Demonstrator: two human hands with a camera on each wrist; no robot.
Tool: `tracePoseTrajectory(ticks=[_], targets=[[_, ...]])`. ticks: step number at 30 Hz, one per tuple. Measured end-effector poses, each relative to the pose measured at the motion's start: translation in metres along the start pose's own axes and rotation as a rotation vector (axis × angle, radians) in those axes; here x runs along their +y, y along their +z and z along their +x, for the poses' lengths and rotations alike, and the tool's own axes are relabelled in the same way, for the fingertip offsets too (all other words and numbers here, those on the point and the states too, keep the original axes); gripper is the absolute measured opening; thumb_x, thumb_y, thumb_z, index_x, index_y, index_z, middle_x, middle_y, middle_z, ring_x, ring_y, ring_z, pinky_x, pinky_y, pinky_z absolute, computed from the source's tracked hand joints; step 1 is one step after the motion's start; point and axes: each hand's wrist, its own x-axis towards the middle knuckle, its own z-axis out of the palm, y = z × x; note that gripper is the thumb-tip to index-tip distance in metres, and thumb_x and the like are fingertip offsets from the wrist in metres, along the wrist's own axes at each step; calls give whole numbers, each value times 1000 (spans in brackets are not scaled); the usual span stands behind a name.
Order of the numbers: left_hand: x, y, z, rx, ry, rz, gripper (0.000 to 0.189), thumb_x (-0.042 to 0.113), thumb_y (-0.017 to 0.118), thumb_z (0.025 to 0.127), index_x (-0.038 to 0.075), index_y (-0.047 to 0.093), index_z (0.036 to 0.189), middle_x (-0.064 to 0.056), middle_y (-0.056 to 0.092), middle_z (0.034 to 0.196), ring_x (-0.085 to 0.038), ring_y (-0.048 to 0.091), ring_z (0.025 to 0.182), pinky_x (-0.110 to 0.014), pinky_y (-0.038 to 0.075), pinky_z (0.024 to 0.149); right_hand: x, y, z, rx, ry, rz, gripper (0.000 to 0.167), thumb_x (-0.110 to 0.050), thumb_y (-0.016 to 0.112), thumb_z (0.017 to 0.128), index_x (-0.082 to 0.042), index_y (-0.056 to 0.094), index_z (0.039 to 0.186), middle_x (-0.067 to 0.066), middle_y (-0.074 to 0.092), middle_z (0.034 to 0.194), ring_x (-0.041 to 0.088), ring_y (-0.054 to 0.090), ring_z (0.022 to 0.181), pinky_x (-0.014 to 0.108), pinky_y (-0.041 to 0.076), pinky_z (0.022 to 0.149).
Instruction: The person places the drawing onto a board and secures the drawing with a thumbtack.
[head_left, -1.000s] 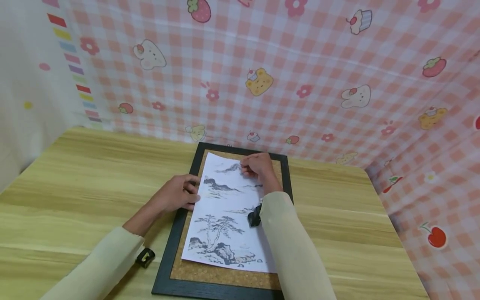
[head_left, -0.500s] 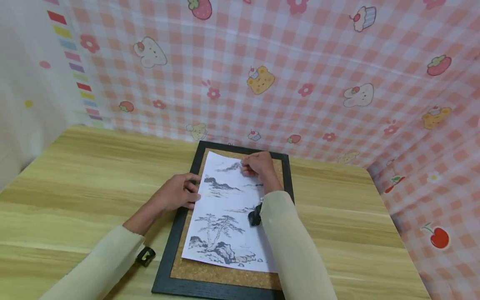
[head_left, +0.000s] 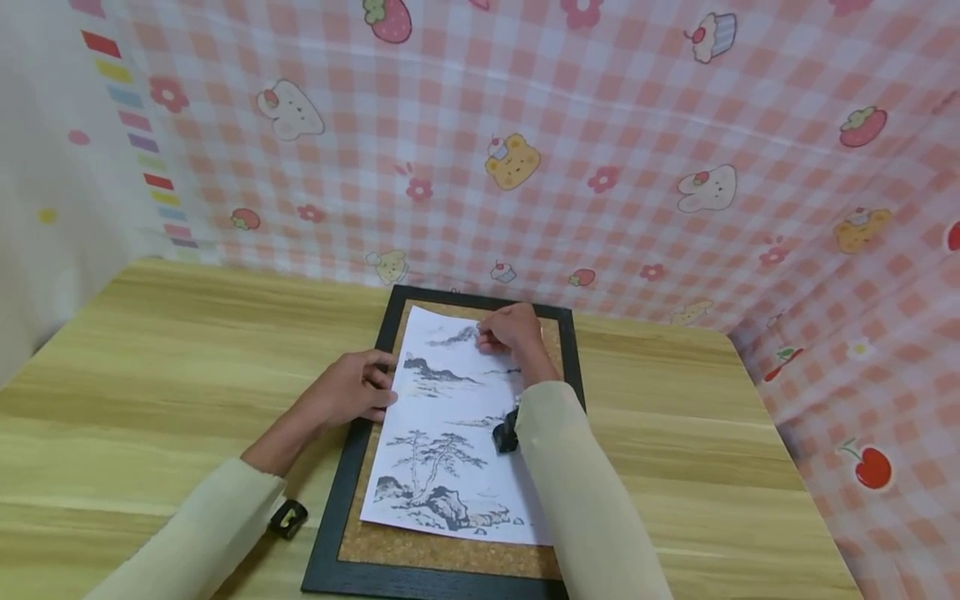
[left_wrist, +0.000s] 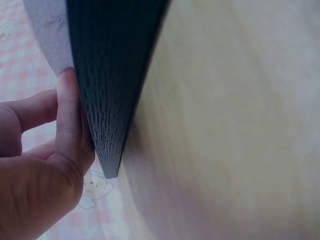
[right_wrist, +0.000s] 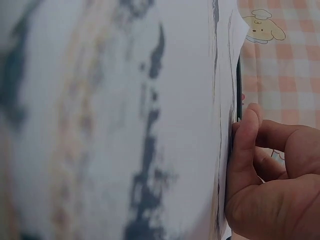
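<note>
A sheet of white paper (head_left: 442, 417) printed with an ink landscape of mountains and trees lies on a cork board (head_left: 450, 554) with a black frame (head_left: 341, 500). My left hand (head_left: 348, 387) reaches over the frame's left side. Its relaxed, spread fingertips rest at the paper's left edge; the left wrist view shows the thumb (left_wrist: 69, 115) alongside the frame. Near the paper's top right, my right hand (head_left: 512, 329) presses close to the sheet with bent fingers, thumb and forefinger tips together. I cannot tell whether something small sits between those fingertips.
The board lies on a wood-grain table (head_left: 180, 375), its far end near a pink checked cloth (head_left: 450, 108) with cartoon prints. A small black device (head_left: 288, 518) is at the left cuff, and another black device (head_left: 506, 432) at the right cuff overlaps the paper.
</note>
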Motion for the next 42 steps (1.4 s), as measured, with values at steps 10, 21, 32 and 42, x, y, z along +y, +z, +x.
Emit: tracePoseTrajectory(ticks=[10,21,32,42], targets=[[-2,2,0,-28,25,-17,57,-9,61,97,-13,37,149,-24,57,109,-22,66,83,-37,62,73,5,-3,3,-2,-8,31,8,-3,72,91,4,72,86,9,68,68,13,64,52,24,57,52],[-1,-3,0,-27,21,-29,57,-9,61,97,-12,37,149,-26,57,112,-23,67,84,-36,62,73,2,-2,2,-11,-10,45,8,-2,72,90,6,71,90,10,67,69,13,64,52,24,57,52],[-2,-2,0,-38,25,-34,58,-7,61,98,-12,36,150,-25,56,111,-23,66,85,-36,62,74,5,-7,1,-36,-12,50,7,-1,70,90,5,72,86,10,67,67,14,63,51,25,56,51],[-2,-1,0,-30,14,-28,58,-7,61,98,-12,36,149,-25,57,111,-24,66,86,-36,62,74,6,-9,3,-41,-5,5,11,-1,70,89,4,71,80,9,64,64,15,60,50,25,54,49]])
